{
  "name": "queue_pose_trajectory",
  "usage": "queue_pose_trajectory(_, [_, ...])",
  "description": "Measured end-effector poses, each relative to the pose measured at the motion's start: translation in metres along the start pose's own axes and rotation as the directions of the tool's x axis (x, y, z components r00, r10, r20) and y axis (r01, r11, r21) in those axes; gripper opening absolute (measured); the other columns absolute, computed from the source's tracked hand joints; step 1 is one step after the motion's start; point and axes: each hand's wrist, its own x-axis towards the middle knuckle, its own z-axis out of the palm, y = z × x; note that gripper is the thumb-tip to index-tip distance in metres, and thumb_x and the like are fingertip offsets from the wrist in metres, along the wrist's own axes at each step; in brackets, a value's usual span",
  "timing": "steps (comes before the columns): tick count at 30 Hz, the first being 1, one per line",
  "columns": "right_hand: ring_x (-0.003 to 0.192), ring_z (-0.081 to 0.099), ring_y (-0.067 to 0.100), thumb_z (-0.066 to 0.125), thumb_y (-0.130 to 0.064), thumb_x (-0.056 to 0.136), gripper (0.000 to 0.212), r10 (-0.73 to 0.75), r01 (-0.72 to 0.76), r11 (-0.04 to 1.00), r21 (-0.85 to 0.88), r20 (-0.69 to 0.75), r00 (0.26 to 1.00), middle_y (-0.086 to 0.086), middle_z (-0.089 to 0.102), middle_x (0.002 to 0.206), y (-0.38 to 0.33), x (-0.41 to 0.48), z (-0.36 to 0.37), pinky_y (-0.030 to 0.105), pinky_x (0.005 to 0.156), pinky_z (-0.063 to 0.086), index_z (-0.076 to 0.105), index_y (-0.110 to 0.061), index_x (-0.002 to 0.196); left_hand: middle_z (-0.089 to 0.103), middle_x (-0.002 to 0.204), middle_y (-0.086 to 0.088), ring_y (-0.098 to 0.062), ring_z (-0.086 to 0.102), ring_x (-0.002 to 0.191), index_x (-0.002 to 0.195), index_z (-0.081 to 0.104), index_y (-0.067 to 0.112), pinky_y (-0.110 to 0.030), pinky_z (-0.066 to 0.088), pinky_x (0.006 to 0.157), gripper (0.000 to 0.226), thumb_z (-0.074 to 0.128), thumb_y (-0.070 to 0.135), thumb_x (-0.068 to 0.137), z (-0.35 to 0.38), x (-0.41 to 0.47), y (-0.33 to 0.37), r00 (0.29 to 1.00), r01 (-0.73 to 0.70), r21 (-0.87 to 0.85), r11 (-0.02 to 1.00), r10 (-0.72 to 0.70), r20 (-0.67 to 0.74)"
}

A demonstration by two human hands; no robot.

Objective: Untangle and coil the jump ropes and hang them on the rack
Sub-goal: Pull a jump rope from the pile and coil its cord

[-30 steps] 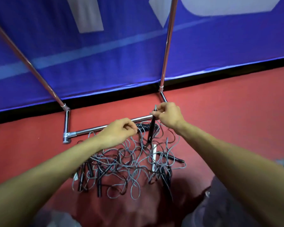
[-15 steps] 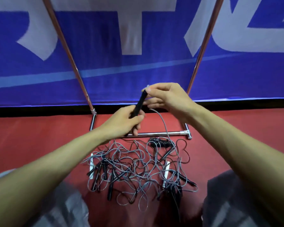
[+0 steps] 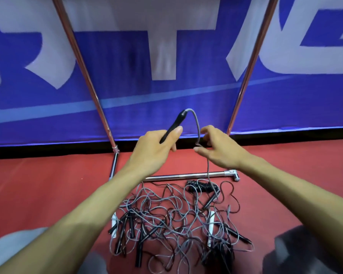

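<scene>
The handle (image 3: 173, 126) now sits in the left hand (image 3: 156, 149) alone, fingers curled round it; the right hand (image 3: 218, 149) has slid onto the grey cord (image 3: 195, 120), seemingly pinching it. Below those fingertips the cord drops into the tangle (image 3: 166, 212), so untangling has barely begun

Left hand (image 3: 154, 149) grips handle (image 3: 173, 125); right hand (image 3: 216, 149) pinches cord (image 3: 196, 123).
</scene>
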Motion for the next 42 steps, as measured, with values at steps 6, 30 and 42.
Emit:
queue_pose_trajectory(6, [0.106, 0.062, 0.021, 0.058, -0.027, 0.094, 0.032, 0.004, 0.018, 0.996, -0.092, 0.24, 0.971, 0.006, 0.065, 0.117, 0.007, -0.006, 0.011, 0.029, 0.091, 0.046, 0.056, -0.011, 0.122, 0.043, 0.055, -0.004, -0.017, 0.038, 0.046, 0.074, 0.062, 0.014, -0.027, 0.034, 0.049, 0.044, 0.048, 0.049, 0.096, -0.006, -0.013, 0.011, 0.998, -0.062, -0.135, 0.989, 0.062, -0.008])
queue_pose_trajectory(30, [0.082, 0.073, 0.023, 0.046, -0.026, 0.099, 0.033, 0.19, -0.155, 0.033, 0.987, 0.147, 0.971, 0.017, 0.07, 0.087, -0.017, -0.033, -0.057, 0.026, 0.067, 0.059, 0.06, 0.004, 0.099, 0.074, 0.071, -0.004, -0.01, 0.049, 0.041, 0.092, 0.074, 0.005, -0.019, 0.028, 0.037, 0.019, 0.075, 0.022, 0.085, 0.034, -0.008, 0.001, 0.964, 0.251, -0.277, 0.928, -0.212, 0.163])
queue_pose_trajectory(42, [0.118, 0.055, 0.017, 0.06, -0.033, 0.092, 0.053, -0.041, 0.017, 0.998, 0.055, 0.465, 0.885, 0.003, 0.054, 0.135, -0.019, -0.03, 0.015, 0.029, 0.101, 0.043, 0.042, -0.018, 0.14, 0.076, 0.086, -0.002, -0.013, 0.07, 0.063, 0.091, 0.07, 0.012, -0.02, 0.053, 0.064, 0.009, 0.064, 0.02, 0.093, 0.007, 0.002, 0.018, 0.996, 0.063, -0.489, 0.87, -0.082, -0.017])
